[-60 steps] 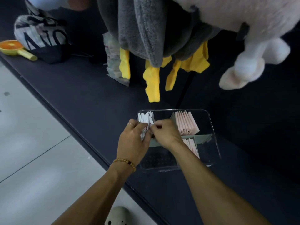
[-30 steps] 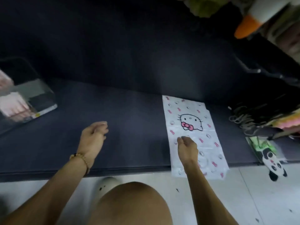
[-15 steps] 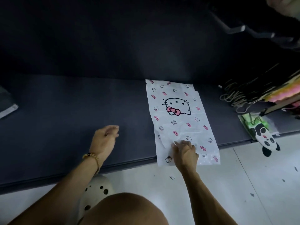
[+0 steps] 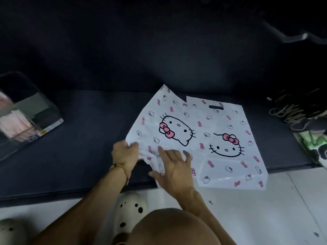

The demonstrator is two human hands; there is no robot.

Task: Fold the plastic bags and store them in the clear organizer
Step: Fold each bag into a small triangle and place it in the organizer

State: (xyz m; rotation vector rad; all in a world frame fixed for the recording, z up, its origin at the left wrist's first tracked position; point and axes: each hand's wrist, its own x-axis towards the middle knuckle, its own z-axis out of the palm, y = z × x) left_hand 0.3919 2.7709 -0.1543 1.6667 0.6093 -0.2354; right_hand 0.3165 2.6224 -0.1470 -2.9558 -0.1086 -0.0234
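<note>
Two white plastic bags printed with cat faces and pink bows lie on the dark mat. The upper bag (image 4: 169,121) is slanted to the left over the lower bag (image 4: 230,156), which lies flat and hangs past the mat's front edge. My left hand (image 4: 124,153) grips the upper bag's crumpled near left corner. My right hand (image 4: 174,169) lies with spread fingers on that bag's near edge. The clear organizer (image 4: 26,115) stands at the far left with folded pink bags inside, blurred.
The dark mat (image 4: 79,138) runs across a white tiled floor (image 4: 247,218). A bundle of cords (image 4: 292,110) and a green panda-print bag (image 4: 316,144) lie at the right. My knee and a cream clog (image 4: 130,213) are below the mat's edge.
My left hand has moved right and taken hold of the top bag's corner. That bag has swung left off the stack, uncovering a second one. My right hand has spread flat.
</note>
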